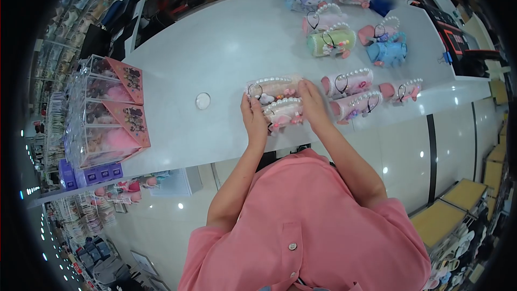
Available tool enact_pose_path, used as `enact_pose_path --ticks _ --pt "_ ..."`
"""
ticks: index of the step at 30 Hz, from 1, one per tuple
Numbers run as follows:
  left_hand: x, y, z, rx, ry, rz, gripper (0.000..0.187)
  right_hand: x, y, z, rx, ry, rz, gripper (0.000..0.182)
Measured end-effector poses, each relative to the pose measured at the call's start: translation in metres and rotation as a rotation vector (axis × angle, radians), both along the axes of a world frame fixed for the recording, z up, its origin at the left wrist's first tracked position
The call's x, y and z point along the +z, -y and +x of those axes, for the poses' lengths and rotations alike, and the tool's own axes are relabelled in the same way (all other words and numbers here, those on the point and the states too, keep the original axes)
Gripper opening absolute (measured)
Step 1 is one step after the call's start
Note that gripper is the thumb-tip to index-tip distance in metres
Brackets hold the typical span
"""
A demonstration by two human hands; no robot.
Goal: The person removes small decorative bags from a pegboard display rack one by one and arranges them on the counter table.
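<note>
On the white counter, a cream-pink cylindrical bundle (280, 86) with a pearl handle lies just beyond a second pink one (284, 112). My left hand (254, 116) rests against the left ends of both, fingers curved around them. Against their right ends is my right hand (314, 101), its fingertips on the farther bundle. The two bundles sit between my hands, side by side, pearl strings on top. More pink bundles (349, 82) with pearl handles lie to the right of my right hand.
Green (331, 43) and blue (388, 53) bundles stand farther back on the counter (215, 37). A round white disc (202, 101) lies left of my hands. Clear boxes with pink contents (116, 113) stand at the left edge. A black device (458, 40) is at the right.
</note>
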State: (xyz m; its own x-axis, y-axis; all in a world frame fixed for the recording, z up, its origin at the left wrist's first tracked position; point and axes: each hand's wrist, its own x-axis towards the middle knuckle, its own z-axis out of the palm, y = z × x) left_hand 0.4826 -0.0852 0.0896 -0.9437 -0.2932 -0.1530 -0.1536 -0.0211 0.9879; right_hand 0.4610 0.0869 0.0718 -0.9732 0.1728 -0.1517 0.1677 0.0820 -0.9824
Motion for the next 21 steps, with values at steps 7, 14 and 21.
enact_pose_path --ticks 7,14,21 --pt "-0.028 0.001 0.0 -0.022 0.02 -0.067 0.058 -0.005 -0.004 -0.002 -0.064 -0.088 0.073 0.05" --pt "-0.028 0.003 -0.003 -0.013 0.044 -0.052 0.062 -0.004 -0.012 -0.001 0.007 -0.125 0.157 0.049" --pt "-0.037 0.012 0.008 0.043 0.002 -0.085 0.058 0.04 -0.032 0.051 0.082 -0.424 0.492 0.057"
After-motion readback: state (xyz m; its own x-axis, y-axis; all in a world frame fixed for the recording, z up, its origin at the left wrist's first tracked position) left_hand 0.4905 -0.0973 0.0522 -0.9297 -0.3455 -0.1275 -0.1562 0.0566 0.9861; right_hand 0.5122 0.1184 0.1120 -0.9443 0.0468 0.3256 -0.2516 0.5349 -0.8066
